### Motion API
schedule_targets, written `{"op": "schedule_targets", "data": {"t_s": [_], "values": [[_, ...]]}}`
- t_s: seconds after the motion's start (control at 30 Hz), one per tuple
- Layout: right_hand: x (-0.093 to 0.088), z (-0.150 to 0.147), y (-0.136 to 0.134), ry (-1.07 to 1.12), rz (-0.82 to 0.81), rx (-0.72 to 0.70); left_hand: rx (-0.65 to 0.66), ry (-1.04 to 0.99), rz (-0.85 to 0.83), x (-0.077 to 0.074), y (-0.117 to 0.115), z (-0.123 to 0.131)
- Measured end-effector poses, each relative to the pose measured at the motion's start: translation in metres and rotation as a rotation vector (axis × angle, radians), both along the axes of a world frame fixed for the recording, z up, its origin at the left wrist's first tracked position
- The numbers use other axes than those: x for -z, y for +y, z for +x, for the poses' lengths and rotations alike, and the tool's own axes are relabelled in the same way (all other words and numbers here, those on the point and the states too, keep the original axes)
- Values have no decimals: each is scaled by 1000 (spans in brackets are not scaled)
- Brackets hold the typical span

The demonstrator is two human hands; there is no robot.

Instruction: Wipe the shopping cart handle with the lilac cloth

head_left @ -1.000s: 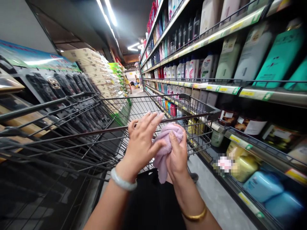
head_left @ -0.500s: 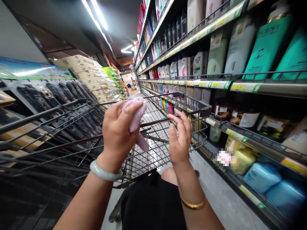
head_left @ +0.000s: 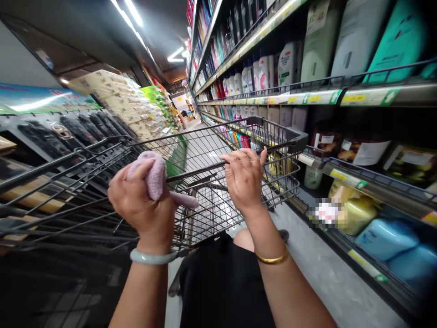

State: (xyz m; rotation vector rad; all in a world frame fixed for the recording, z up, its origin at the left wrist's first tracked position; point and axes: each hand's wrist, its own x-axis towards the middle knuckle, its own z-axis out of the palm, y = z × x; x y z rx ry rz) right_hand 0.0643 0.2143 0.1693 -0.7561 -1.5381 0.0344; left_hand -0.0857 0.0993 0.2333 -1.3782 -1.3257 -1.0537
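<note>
My left hand (head_left: 141, 198) is closed around a lilac cloth (head_left: 156, 175), bunched above the fingers, with a loose end sticking out to the right. It sits against the left part of a dark wire shopping cart (head_left: 201, 214). My right hand (head_left: 245, 180) lies over the cart's dark crossbar (head_left: 205, 171), its fingers curled over the top. The thumb side and the undersides of these fingers are partly hidden. The cart's wire basket shows bare mesh between the two hands.
Shelves (head_left: 317, 96) with shampoo bottles (head_left: 287, 64) run along the right, close to the cart. Blue bottles (head_left: 387, 239) stand on the lowest shelf. Left are hanging packs (head_left: 37, 141) and stacked beige packages (head_left: 112, 100). A grey floor aisle (head_left: 201, 132) leads ahead.
My right hand has gone from raised with fingers apart to curled over the crossbar. My left hand, still holding the cloth, has moved left and slightly down.
</note>
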Motion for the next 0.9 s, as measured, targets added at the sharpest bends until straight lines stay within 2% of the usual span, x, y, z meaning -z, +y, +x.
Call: {"op": "schedule_targets", "data": {"t_s": [0.07, 0.13, 0.23, 0.4, 0.47, 0.53, 0.6, 0.67, 0.7, 0.83, 0.9], "values": [[0, -2, 0, 9, -15, 6, 62, 9, 41, 13, 3, 6], [0, -2, -1, 19, -19, 16, 170, 110, -39, 30, 9, 16], [0, 1, -1, -2, -18, 10, 184, 218, -144, 45, 12, 20], [1, 5, 0, -48, -23, -5, 7, -1, 62, 40, -8, -4], [1, 3, 0, -30, -29, 3, -28, -75, 101, 44, -14, -4], [1, 1, 0, -11, -39, 9, 10, -74, 64, 55, -14, 6], [2, 1, -1, -9, -41, 5, 83, 9, -95, 65, -9, 16], [3, 3, -1, -29, -36, -6, 141, 94, -236, 69, -5, 19], [3, 5, -1, -44, -34, -11, 151, 103, -252, 68, -5, 17], [3, 9, -1, -73, -27, -17, 104, -47, -47, 59, -9, 3], [4, 8, 1, -68, -10, -7, 81, -111, -5, 64, -10, 5]]}}
